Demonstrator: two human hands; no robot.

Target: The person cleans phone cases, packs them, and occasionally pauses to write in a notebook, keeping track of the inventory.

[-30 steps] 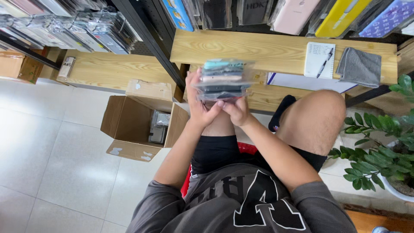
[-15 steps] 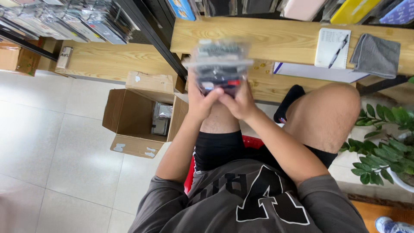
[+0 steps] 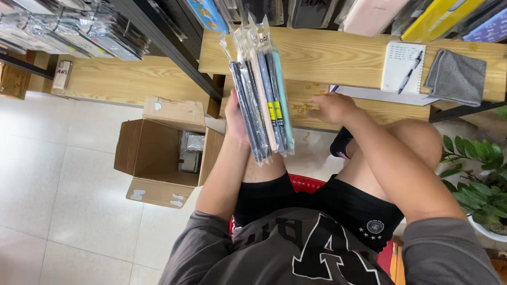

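My left hand [image 3: 236,122] grips a stack of several phone cases in clear plastic sleeves [image 3: 262,92], held on edge so the dark, pink and teal spines face me, above my left knee. My right hand [image 3: 330,107] has come off the stack and rests with fingers curled on the lower wooden shelf [image 3: 369,108], near a few small yellowish bits lying there; whether it pinches anything is unclear. I sit on a red stool [image 3: 306,184] facing the shelves.
An open cardboard box [image 3: 158,153] with packaged items inside stands on the tiled floor at my left. On the upper wooden shelf [image 3: 327,53] lie a notepad with a pen [image 3: 404,67] and a grey cloth [image 3: 457,76]. A potted plant [image 3: 483,179] stands right. Racks of packaged cases hang above.
Both hands held the stack flat before. Now the left hand alone holds it, turned on edge, and the right hand has moved right onto the lower shelf.
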